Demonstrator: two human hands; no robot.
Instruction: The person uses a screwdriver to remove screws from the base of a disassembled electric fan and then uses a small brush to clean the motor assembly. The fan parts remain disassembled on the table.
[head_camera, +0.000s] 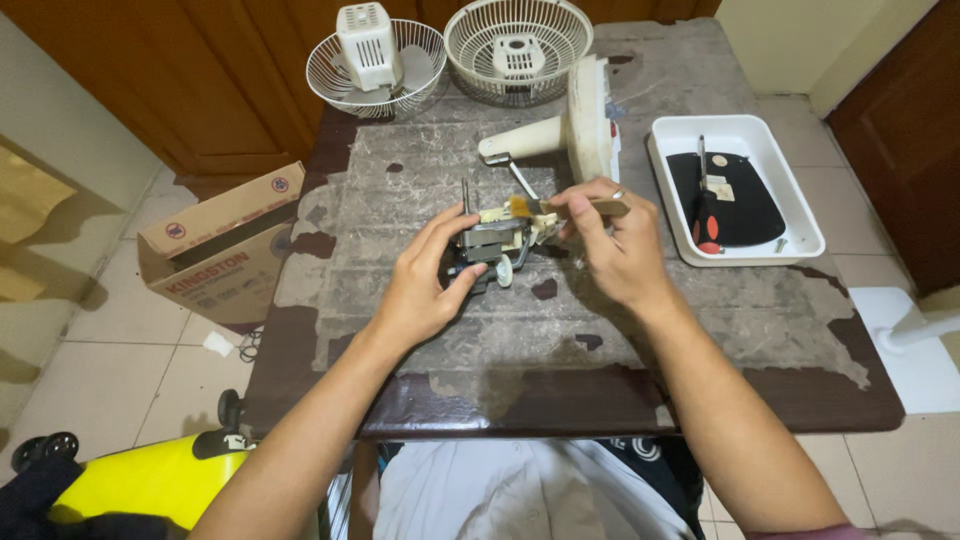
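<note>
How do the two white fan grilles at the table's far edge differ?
The left grille carries a boxy white motor cover standing in it; the right grille holds only a flat centre plate. The left grille overhangs the table corner; the right sits further on. Both are round, white wire.

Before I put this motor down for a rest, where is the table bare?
The near table strip between the forearms is bare, as is the left side beside the left hand. It is crowded behind the motor: fan base, two grilles, and the white tray at right.
</note>
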